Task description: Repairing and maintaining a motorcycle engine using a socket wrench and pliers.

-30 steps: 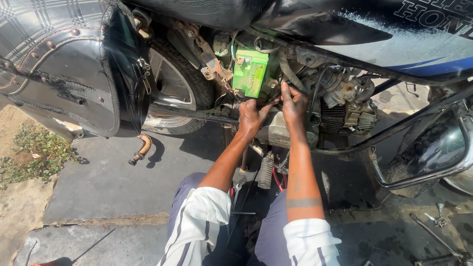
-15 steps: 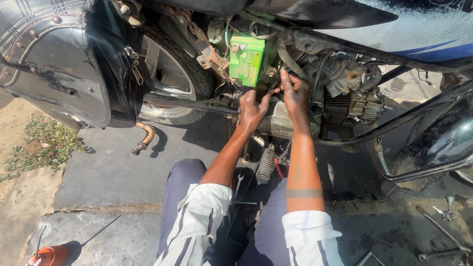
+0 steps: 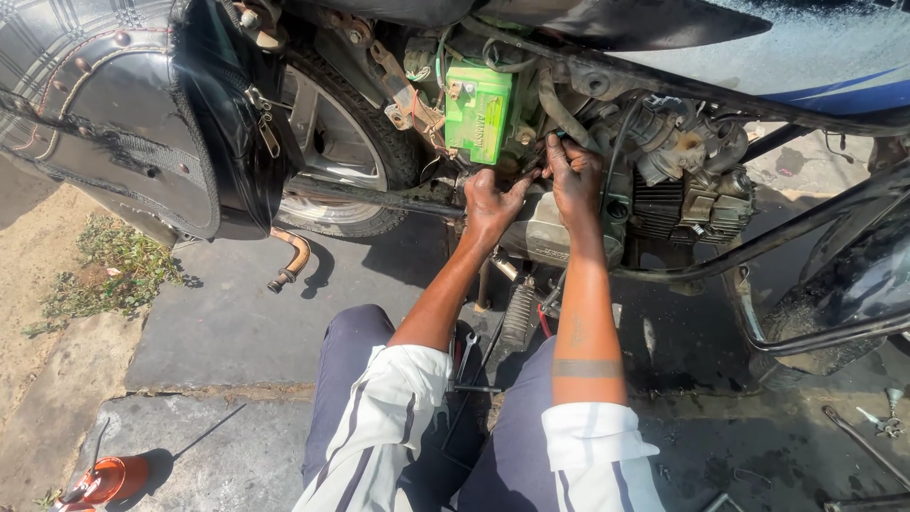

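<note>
A motorcycle stands in front of me with its side cover off, showing a green battery point(image 3: 479, 118) and the grey engine point(image 3: 664, 190). My left hand point(image 3: 491, 201) reaches in just below the battery, fingers curled against the frame. My right hand point(image 3: 573, 175) is beside it, fingertips pinched on a small part or wire just right of the battery. What the fingers grip is too small to make out. My knees, in dark trousers, are below the arms.
A black saddlebag point(image 3: 123, 123) hangs at the left over the rear wheel point(image 3: 341, 152). A spanner point(image 3: 464, 353) lies between my knees. An orange oil can point(image 3: 104, 479) sits at the lower left, tools point(image 3: 867, 441) at the lower right. A crash bar point(image 3: 787, 237) crosses at the right.
The view has shifted slightly. Both hands stay at the same spot under the battery, the right fingers working a little higher.
</note>
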